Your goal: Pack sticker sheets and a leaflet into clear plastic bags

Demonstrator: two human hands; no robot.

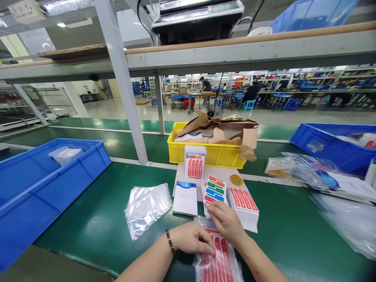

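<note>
My left hand, with a beaded bracelet at the wrist, is closed with curled fingers at the upper part of a clear plastic bag that has red sticker sheets inside. My right hand has its fingertips together at the lower edge of a multicoloured sticker sheet. Beside it is a thick stack of red sticker sheets. A white booklet stack with a blue top lies to the left. Another stack of red-and-white cards stands against the yellow bin.
Flat clear bags lie on the green table. A yellow bin with torn brown paper stands behind, near yellow rubber bands. Blue bins stand at left and right. A metal post rises left of centre.
</note>
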